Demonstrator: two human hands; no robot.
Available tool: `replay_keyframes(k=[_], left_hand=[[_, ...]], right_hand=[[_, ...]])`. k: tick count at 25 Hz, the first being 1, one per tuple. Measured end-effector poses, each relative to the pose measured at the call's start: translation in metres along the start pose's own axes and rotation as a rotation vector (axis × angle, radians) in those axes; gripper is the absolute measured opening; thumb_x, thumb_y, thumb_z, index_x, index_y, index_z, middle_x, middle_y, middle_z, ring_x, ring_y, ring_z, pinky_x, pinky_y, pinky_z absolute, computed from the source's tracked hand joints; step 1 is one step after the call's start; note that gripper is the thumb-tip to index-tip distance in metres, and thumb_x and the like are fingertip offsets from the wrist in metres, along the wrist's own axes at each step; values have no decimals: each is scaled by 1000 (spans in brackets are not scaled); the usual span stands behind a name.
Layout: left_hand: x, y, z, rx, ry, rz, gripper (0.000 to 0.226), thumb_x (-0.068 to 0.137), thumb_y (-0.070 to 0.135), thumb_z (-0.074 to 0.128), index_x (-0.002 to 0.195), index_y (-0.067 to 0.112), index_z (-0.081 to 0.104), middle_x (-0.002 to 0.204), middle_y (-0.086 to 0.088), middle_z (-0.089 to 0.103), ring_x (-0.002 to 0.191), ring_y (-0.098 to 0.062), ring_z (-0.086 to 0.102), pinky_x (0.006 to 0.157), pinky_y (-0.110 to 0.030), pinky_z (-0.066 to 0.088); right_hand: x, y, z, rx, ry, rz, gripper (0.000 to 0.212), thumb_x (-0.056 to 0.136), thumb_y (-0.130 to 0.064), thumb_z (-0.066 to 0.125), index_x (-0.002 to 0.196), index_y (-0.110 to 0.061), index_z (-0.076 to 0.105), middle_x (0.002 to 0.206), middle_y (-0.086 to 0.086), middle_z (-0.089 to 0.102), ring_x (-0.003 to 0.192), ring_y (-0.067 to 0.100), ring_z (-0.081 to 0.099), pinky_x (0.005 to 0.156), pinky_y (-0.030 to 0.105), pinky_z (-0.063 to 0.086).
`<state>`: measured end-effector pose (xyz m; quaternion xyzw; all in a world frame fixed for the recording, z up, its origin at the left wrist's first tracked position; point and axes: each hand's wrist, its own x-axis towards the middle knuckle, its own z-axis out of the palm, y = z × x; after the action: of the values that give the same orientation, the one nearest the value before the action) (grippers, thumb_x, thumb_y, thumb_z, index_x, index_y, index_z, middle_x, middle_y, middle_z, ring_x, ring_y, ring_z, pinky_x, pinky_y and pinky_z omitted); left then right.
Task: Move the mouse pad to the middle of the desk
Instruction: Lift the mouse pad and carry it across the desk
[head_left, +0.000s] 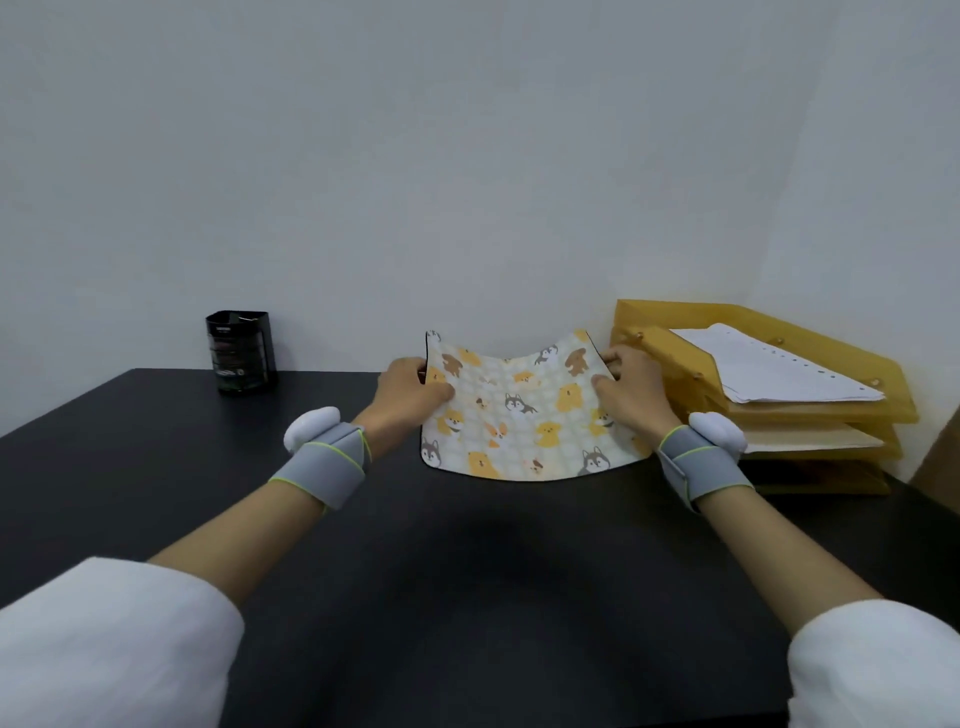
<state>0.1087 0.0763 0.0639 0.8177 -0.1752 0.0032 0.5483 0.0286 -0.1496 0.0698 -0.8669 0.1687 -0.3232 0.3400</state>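
Note:
The mouse pad is pale with a cartoon dog pattern and a dark underside. It sits toward the back right of the black desk. Its far edge is lifted and sags in the middle, while its near edge rests on the desk. My left hand pinches the pad's left side, thumb on top. My right hand pinches the right side the same way. Both wrists wear grey straps with white pods.
A stack of yellow paper trays holding white sheets stands at the back right, close beside my right hand. A black pen holder stands at the back left against the white wall.

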Motion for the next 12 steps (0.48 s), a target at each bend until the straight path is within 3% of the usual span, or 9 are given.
replay_keyframes(k=[7, 10, 12], left_hand=[[53, -23, -53, 186, 152, 72, 9, 84, 5, 59, 89, 12, 57, 87, -12, 62, 82, -27, 59, 78, -36, 51], [73, -37, -70, 231, 201, 74, 10, 84, 3, 58, 90, 11, 56, 87, -12, 62, 82, -29, 60, 81, -42, 54], [92, -51, -83, 256, 243, 61, 12, 85, 3, 57, 94, 10, 57, 87, -11, 61, 80, -26, 57, 75, -37, 51]], right_hand=[[39, -41, 66, -3, 9, -47, 26, 86, -3, 54, 111, -2, 61, 101, 24, 68, 99, 41, 58, 87, 42, 47], [51, -51, 96, -3, -14, -46, 29, 87, -5, 54, 115, -2, 59, 111, 22, 66, 104, 40, 57, 87, 39, 45], [65, -58, 123, -8, -35, -53, 34, 89, -6, 53, 123, -3, 54, 115, 23, 64, 109, 41, 55, 89, 39, 45]])
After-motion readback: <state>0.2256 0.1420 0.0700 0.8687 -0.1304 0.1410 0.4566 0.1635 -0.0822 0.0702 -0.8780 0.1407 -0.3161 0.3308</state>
